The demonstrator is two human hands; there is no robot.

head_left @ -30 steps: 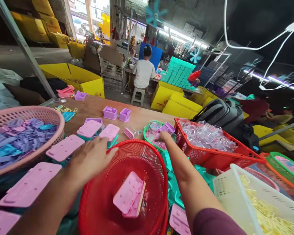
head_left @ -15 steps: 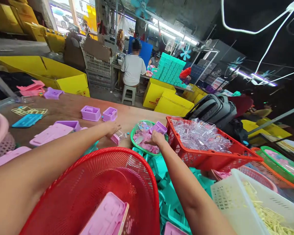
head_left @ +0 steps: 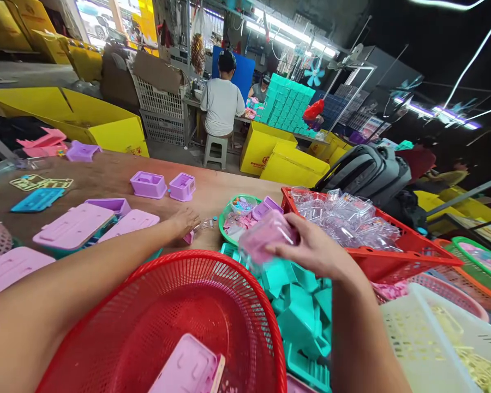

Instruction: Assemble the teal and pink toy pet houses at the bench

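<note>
My right hand [head_left: 311, 248] grips a clear plastic box with pink in or behind it [head_left: 268, 234]; motion blurs it. It is above a heap of turquoise plastic parts [head_left: 298, 311] and in front of a green basket [head_left: 225, 232] of pink pieces, a small tub of coloured bits and a purple tray [head_left: 267, 207]. My left hand [head_left: 184, 222] rests low over the table, fingers stretched, above a small pink piece [head_left: 189, 237] that it partly hides. Small clear and blue bits lie beside its fingertips. Two purple boxes [head_left: 148, 184] stand beyond it.
A large red basket [head_left: 163, 262] with a pink lidded case inside is nearest me. To the right are a red crate [head_left: 413, 267] of clear plastic pieces and a white crate [head_left: 409, 327]. Pink-lidded cases [head_left: 73, 225] lie left. A seated person [head_left: 222, 106] is farther off.
My right hand has lifted from the green basket toward me and to the right, now with the clear box in it. My left hand has stayed near the small pink piece.
</note>
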